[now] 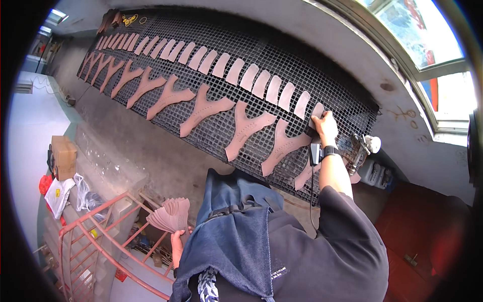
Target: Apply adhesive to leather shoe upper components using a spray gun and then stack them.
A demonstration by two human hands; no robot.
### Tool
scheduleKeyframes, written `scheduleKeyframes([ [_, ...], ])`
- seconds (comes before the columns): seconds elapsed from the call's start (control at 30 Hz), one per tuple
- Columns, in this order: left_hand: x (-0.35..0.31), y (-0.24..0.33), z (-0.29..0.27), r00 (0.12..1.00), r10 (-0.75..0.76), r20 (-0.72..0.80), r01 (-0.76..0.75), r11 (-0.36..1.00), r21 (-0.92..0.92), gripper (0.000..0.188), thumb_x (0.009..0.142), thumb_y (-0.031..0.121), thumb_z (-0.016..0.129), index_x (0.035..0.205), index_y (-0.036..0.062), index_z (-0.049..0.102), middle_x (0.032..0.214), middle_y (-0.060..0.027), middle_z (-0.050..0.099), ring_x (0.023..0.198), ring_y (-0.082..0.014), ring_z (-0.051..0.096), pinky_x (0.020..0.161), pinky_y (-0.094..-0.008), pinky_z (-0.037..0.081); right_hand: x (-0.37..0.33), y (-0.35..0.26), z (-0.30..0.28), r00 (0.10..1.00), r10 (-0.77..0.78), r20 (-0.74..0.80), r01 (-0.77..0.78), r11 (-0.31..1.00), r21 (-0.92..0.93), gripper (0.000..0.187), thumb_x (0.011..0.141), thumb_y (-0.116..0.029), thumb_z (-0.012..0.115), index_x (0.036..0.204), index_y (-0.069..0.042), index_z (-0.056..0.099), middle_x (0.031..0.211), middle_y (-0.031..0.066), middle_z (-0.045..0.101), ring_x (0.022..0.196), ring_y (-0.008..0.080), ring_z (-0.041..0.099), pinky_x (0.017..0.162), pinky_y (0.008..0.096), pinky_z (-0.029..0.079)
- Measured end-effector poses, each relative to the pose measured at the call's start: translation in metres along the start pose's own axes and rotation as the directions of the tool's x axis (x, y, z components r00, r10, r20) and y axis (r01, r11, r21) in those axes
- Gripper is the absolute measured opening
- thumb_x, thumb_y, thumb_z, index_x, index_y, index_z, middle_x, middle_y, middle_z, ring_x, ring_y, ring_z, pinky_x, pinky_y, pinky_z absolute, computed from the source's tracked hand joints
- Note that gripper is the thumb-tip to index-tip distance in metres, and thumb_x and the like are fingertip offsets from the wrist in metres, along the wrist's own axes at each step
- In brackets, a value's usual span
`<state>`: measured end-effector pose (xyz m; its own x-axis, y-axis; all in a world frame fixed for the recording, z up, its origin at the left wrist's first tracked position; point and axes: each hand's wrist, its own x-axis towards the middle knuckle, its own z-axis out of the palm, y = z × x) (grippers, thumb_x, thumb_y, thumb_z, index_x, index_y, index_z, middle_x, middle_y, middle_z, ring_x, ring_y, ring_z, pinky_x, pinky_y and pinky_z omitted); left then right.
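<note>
Across the bench's (282,63) right end, a strip (317,108) juts beyond our right hand (326,126), grip unclear; our left hand (178,246) clutches fanned strips (171,214).

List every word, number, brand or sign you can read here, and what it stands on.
Nothing can be read clearly.
Dark shirt: white print, too small.
Pink Y-shaped pieces: dark marks, too small.
White bag: yellow label, too small.
Gray wall: scrawls, too blurred to tell if they are letters.
</note>
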<state>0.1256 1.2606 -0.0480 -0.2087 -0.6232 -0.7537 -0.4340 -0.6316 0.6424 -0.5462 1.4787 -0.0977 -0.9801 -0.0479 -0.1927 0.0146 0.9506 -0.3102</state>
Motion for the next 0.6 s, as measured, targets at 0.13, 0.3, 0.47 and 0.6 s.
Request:
scheduleKeyframes([
  [0.13, 0.013, -0.010, 0.007, 0.986, -0.116, -0.117, 0.100, 0.986, -0.133, 0.028, 0.075, 0.012, 0.058, 0.091, -0.0085, 0.068, 0.084, -0.0153, 0.070, 0.074, -0.0230, 0.065, 0.069, -0.0371, 0.054, 0.003, 0.015, 0.011, 0.996, 0.072, -0.058, -0.063, 0.988, 0.138, 0.034, 0.080, -0.037, 0.079, 0.088, -0.005, 0.069, 0.089, 0.0106, 0.073, 0.085, 0.0257, 0.071, 0.080, 0.0379, 0.055],
  [0.3, 0.042, -0.065, -0.057, 0.979, 0.135, 0.150, -0.202, 0.688, 0.698, 0.026, 0.075, 0.012, 0.060, 0.090, -0.0079, 0.068, 0.088, -0.0161, 0.071, 0.079, -0.0213, 0.066, 0.073, -0.0359, 0.053, 0.022, -0.008, 0.041, 0.979, 0.153, 0.138, -0.205, 0.666, 0.717, 0.025, 0.081, -0.027, 0.079, 0.085, -0.003, 0.071, 0.080, 0.0052, 0.070, 0.072, 0.0134, 0.064, 0.073, 0.0293, 0.053],
  [0.47, 0.053, -0.063, -0.070, 0.968, 0.186, 0.171, -0.253, 0.708, 0.660, 0.028, 0.075, 0.014, 0.060, 0.091, -0.0080, 0.068, 0.090, -0.0164, 0.071, 0.081, -0.0223, 0.066, 0.076, -0.0360, 0.053, 0.006, -0.070, 0.030, 0.983, 0.163, 0.084, -0.174, 0.974, 0.148, 0.049, 0.078, -0.049, 0.072, 0.101, -0.006, 0.070, 0.109, 0.0169, 0.072, 0.107, 0.0331, 0.068, 0.094, 0.0431, 0.052],
  [0.6, 0.079, -0.042, -0.079, 0.945, 0.240, 0.221, -0.326, 0.713, 0.621, 0.030, 0.075, 0.015, 0.059, 0.092, -0.0081, 0.068, 0.091, -0.0167, 0.071, 0.084, -0.0231, 0.067, 0.078, -0.0360, 0.053, 0.011, -0.060, 0.028, 0.982, 0.170, 0.087, -0.171, 0.985, -0.003, 0.047, 0.079, -0.048, 0.073, 0.102, -0.007, 0.072, 0.109, 0.0173, 0.072, 0.105, 0.0332, 0.068, 0.094, 0.0432, 0.053],
])
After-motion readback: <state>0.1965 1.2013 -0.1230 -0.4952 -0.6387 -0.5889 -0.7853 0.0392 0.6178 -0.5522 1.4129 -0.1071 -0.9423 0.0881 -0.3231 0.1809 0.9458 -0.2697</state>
